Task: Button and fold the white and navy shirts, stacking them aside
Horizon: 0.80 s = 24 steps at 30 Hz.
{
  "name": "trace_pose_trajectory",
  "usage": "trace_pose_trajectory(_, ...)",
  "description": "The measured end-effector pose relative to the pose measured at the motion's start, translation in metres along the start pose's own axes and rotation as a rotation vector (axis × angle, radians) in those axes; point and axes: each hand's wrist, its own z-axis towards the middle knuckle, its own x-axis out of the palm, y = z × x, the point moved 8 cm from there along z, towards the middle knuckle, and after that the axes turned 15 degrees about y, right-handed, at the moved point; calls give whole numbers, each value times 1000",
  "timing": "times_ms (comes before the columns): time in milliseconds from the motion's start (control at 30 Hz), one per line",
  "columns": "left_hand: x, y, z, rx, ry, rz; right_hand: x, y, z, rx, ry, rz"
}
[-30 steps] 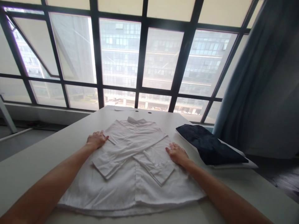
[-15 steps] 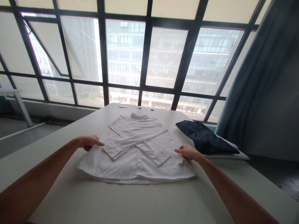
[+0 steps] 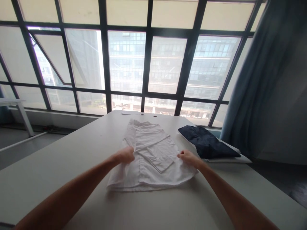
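Observation:
A white shirt [image 3: 155, 175] lies on the white table [image 3: 96, 143], its collar toward the window and its hem toward me. Its sleeves are laid across the front. My left hand [image 3: 126, 155] is closed on the shirt's left side, which is drawn inward over the body. At the right edge, my right hand [image 3: 188, 157] pinches the fabric between thumb and fingers. The underside of the left fold is hidden.
Dark blue folded cloth [image 3: 206, 142] rests on something white at the table's right side. Behind the table stand large framed windows [image 3: 127, 64]. A blue-grey curtain [image 3: 254, 80] hangs at the right, and another white table [image 3: 11, 101] is at far left.
My left hand has moved right, bringing the shirt's left side inward, so the shirt looks narrower. My right hand has stayed nearly in place at the right edge. The view has tilted slightly.

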Motion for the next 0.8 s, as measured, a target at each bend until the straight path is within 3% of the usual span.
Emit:
trace_pose_trajectory(100, 20, -13, 7, -16, 38, 5, 4, -1, -11, 29, 104, 195)
trace_pose_trajectory(233, 15, -5, -2, 101, 173, -195, 9, 4, -21, 16, 277, 341)
trace_pose_trajectory(300, 0, 2, -10, 248, 96, -223, 6, 7, -22, -20, 275, 343)
trace_pose_trajectory(400, -16, 20, -24, 418, -200, -25, 2, 17, -19, -61, 210, 342)
trace_pose_trajectory(467, -6, 32, -22, 435, -247, 106, 3, 29, -18, -74, 152, 336)
trace_pose_trajectory(533, 11, 42, -13, 410, -184, 180, 9, 48, -18, -98, 98, 318)
trace_pose_trajectory(633, 26, 47, -4, 389, -111, 218, 33, 89, -20, -209, 109, 265)
trace_pose_trajectory(800, 28, 46, -6, 412, -126, 206, 95, 146, -28, -387, 263, 85)
